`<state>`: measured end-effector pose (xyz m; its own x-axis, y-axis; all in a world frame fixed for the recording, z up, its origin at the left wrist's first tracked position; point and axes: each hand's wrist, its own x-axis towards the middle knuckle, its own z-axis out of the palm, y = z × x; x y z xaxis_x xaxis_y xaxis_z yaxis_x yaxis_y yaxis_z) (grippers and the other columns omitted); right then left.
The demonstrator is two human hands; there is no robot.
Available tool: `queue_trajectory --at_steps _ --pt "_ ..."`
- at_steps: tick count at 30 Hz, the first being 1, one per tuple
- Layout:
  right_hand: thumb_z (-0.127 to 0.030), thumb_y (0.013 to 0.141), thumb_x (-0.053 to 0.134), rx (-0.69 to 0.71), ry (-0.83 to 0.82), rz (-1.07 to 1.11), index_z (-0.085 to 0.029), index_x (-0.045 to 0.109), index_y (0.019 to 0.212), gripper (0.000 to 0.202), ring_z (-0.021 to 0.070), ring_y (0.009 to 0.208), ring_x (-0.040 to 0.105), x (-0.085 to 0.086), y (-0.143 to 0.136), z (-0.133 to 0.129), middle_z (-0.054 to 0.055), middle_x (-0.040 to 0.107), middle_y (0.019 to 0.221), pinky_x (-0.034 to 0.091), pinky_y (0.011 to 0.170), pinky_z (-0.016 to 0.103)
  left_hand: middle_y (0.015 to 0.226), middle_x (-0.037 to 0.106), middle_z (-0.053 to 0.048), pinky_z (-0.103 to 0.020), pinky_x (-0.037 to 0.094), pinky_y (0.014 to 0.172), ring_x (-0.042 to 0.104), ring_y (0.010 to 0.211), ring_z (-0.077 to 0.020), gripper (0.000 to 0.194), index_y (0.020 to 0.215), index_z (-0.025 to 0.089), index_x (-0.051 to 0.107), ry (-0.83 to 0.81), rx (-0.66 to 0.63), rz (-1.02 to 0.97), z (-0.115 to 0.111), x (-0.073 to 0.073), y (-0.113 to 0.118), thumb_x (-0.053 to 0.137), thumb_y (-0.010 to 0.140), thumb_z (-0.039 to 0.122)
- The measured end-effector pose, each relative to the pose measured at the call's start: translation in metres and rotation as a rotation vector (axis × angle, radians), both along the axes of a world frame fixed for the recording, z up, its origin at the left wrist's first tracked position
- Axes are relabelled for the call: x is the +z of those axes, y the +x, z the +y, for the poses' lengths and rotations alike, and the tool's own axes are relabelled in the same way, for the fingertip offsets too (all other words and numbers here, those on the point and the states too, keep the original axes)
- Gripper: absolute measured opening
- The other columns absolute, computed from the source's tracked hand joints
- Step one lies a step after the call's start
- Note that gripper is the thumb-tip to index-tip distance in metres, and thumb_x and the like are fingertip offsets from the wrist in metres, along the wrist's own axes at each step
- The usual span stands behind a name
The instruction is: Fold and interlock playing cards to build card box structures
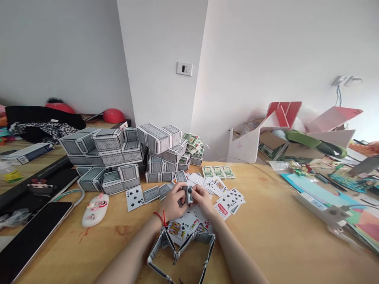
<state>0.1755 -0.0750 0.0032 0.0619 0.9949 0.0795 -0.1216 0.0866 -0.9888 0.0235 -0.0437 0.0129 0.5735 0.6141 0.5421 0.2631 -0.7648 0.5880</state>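
Over the middle of the table, my left hand (173, 201) and my right hand (202, 200) meet, their fingers closed on a folded playing card (190, 197) with a grey patterned edge. Its far side and some fingertips are hidden. Loose face cards (177, 230) lie below my wrists. Between my forearms stands an open heart-shaped frame (211, 248) made of folded cards. More loose cards (232, 199) spread beyond and right of my right hand, some face up. Left of my left hand lie a five of spades (135, 198) and a few face-down cards (152, 193).
Stacked blocks built from cards (112, 152) stand at the back left. Three green card packs (218, 172) lie behind the loose cards. A white computer mouse (95, 210) and a dark-screened device (32, 240) are at left. A power strip (314, 205) lies at right.
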Motion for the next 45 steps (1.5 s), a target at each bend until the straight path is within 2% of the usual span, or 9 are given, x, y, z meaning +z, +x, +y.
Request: queue_trajectory --at_steps 7,12,29,34,38,41,45 --pt "-0.05 0.069 0.064 -0.009 0.004 -0.072 -0.02 0.044 0.066 0.036 0.0089 0.04 0.046 0.003 -0.004 0.0 -0.008 0.046 0.049 0.036 0.04 0.021 0.104 0.048 -0.007 -0.028 0.042 0.061 0.05 0.065 -0.0122 0.022 0.057 0.019 0.034 -0.024 0.024 0.018 0.002 -0.004 0.0 0.05 0.057 0.004" --pt "-0.049 0.068 0.066 0.009 0.031 -0.124 -0.021 0.041 0.063 0.038 0.0074 0.037 0.043 0.004 -0.005 -0.001 -0.008 0.044 0.049 0.032 0.038 0.02 0.101 0.05 -0.006 -0.027 0.042 0.058 0.048 0.06 -0.0107 0.015 0.061 0.019 0.044 -0.027 0.039 0.059 0.004 -0.007 0.0 0.05 0.059 0.006" --pt "-0.05 0.07 0.064 -0.047 0.015 -0.15 -0.021 0.04 0.066 0.038 0.0099 0.04 0.044 -0.002 -0.01 0.0 -0.007 0.046 0.052 0.033 0.039 0.022 0.105 0.048 -0.007 -0.028 0.046 0.064 0.051 0.065 -0.0113 0.009 0.07 0.018 0.05 -0.052 0.041 0.05 0.002 -0.009 0.001 0.052 0.068 0.009" --pt "-0.046 0.07 0.065 -0.09 0.049 -0.16 -0.021 0.042 0.067 0.035 0.0096 0.046 0.043 -0.003 -0.011 0.001 -0.006 0.045 0.054 0.033 0.043 0.021 0.111 0.049 -0.007 -0.029 0.047 0.066 0.052 0.065 -0.0111 0.007 0.073 0.018 0.051 -0.044 0.043 0.053 0.002 -0.011 0.002 0.052 0.071 0.012" --pt "-0.043 0.068 0.067 -0.106 0.019 -0.056 -0.023 0.047 0.084 0.033 0.0142 0.059 0.052 0.006 -0.011 -0.003 -0.003 0.055 0.068 0.04 0.048 0.023 0.111 0.051 -0.007 -0.03 0.046 0.069 0.056 0.076 -0.0153 0.012 0.063 0.019 0.046 -0.027 0.062 0.04 0.001 -0.009 0.002 0.054 0.07 0.013" --pt "-0.04 0.067 0.068 -0.116 0.023 -0.099 -0.023 0.053 0.094 0.035 0.0178 0.072 0.057 0.015 -0.011 -0.007 -0.001 0.061 0.078 0.045 0.061 0.027 0.11 0.053 -0.006 -0.028 0.046 0.064 0.054 0.067 -0.0125 0.007 0.067 0.019 0.05 -0.045 0.052 0.047 0.0 -0.009 0.002 0.055 0.069 0.013" --pt "-0.042 0.07 0.064 -0.066 0.028 -0.132 -0.02 0.06 0.086 0.027 0.02 0.076 0.058 0.021 -0.011 -0.01 0.001 0.065 0.079 0.046 0.069 0.029 0.112 0.053 -0.006 -0.027 0.044 0.06 0.052 0.062 -0.011 0.007 0.071 0.018 0.054 -0.022 0.079 0.062 -0.002 -0.009 0.004 0.056 0.067 0.013"
